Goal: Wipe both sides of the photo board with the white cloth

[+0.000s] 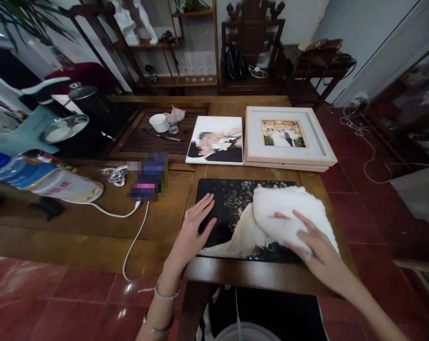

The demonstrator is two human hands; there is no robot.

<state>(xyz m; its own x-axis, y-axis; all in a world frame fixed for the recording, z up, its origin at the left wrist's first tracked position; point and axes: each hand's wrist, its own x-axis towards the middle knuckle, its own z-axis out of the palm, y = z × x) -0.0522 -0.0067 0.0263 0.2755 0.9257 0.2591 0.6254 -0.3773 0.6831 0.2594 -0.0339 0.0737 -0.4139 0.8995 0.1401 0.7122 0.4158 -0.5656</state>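
A dark photo panel [223,208] showing a pale, flowing gown lies flat near the table's front edge. My left hand [193,229] rests on its left side with fingers stretched out, holding nothing. On the panel's right part, my right hand [317,253] presses a fluffy white cloth [273,208] against the surface, its fingers on the cloth. The cloth covers the right part of the picture and reaches past its edge.
Behind the panel lie a white-edged photo print [216,154] and stacked wooden picture frames [287,161]. Leftward are a phone [150,175] with a white cable [125,265], a large bottle [67,184], a white cup [159,123] and a lidded pot [84,94].
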